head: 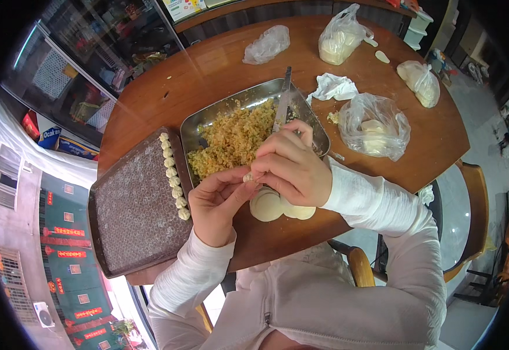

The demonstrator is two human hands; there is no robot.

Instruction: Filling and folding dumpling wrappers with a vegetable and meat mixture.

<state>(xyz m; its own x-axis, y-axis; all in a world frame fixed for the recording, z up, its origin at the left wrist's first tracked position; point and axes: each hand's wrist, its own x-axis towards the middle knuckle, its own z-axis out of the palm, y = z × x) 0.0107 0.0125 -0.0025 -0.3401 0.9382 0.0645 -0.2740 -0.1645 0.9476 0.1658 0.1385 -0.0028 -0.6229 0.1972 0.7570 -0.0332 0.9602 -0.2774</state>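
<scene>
Between the fingertips of my left hand [221,199] and my right hand [289,164] is a small pleated dumpling [248,176], mostly hidden by the fingers. Both hands pinch it above the table's near edge. Just below them lie round dough wrappers [266,205], partly covered by my right hand. Behind the hands a rectangular metal tray [202,118] holds a crumbly yellow-orange filling [237,133]. A flat metal blade [284,98] leans across that tray's right part, its lower end close to my right hand. Several finished dumplings [174,181] form a row left of my hands.
The row sits along the right side of a dark, flour-dusted baking tray [136,210]. Plastic bags of dough [374,127] [339,41] [420,83], crumpled tissue [333,86] and another plastic bag [267,44] lie on the wooden table [149,105]. A wooden chair [473,218] stands at right.
</scene>
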